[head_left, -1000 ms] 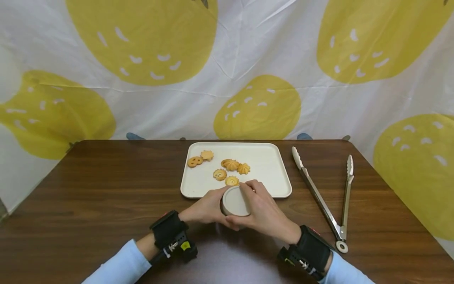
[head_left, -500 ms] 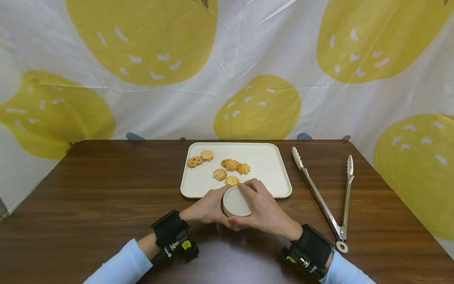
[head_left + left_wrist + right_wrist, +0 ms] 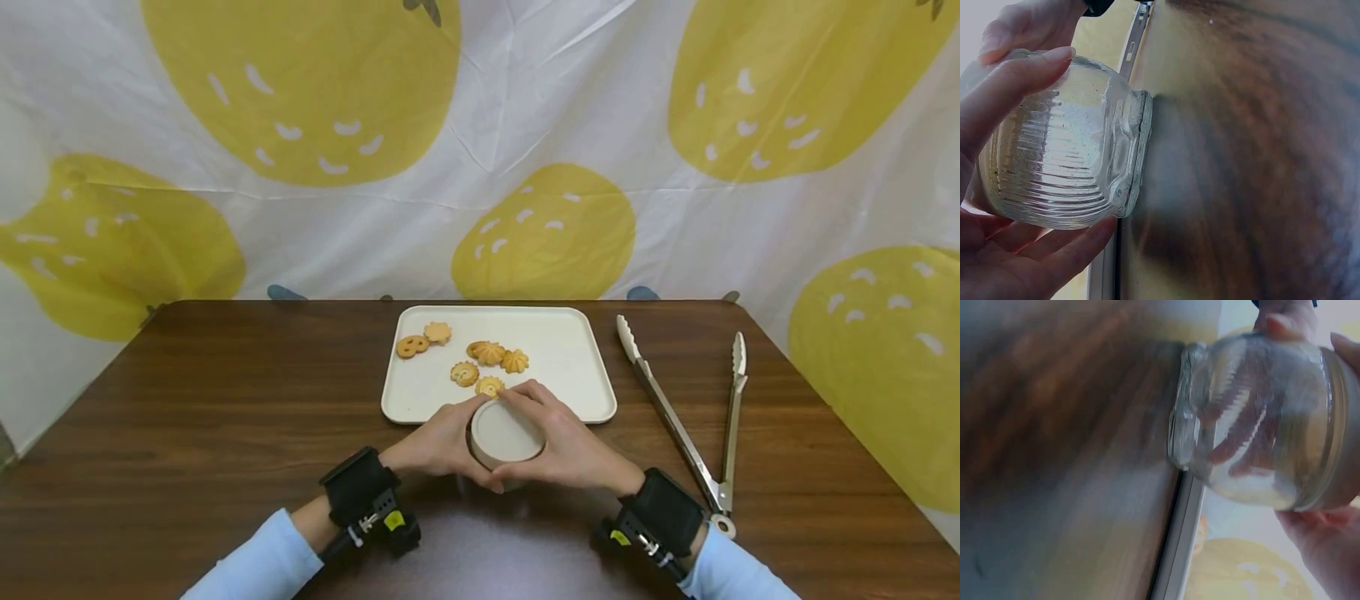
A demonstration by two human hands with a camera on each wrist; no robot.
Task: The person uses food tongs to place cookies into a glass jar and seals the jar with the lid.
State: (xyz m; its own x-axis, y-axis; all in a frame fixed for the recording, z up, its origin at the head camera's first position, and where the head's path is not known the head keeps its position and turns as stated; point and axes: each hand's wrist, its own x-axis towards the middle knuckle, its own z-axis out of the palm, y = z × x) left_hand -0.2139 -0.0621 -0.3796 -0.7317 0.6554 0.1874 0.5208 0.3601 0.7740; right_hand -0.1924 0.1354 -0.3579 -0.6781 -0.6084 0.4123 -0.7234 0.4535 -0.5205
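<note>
A clear ribbed glass jar (image 3: 1063,156) stands upright on the table, its base right at the wood. On top is a round off-white lid (image 3: 507,430). My left hand (image 3: 444,442) wraps the glass body, thumb on the near side and fingers around the far side. Higher up, my right hand (image 3: 566,442) grips the lid from the right, thumb and fingers spread around its edge. The right wrist view shows the jar's glass (image 3: 1241,425) with left fingers visible through it. I see no contents inside.
Behind the jar lies a white tray (image 3: 558,367) with several cookies (image 3: 489,353) of different shapes. Spread metal tongs (image 3: 686,433) rest on the brown wooden table (image 3: 225,425) to the right. A lemon-print cloth (image 3: 540,233) hangs behind the table.
My right hand has turned slightly around the lid, its wrist shifting a little, and more of the lid's top shows. The left hand stays around the jar. The head view has tilted up slightly.
</note>
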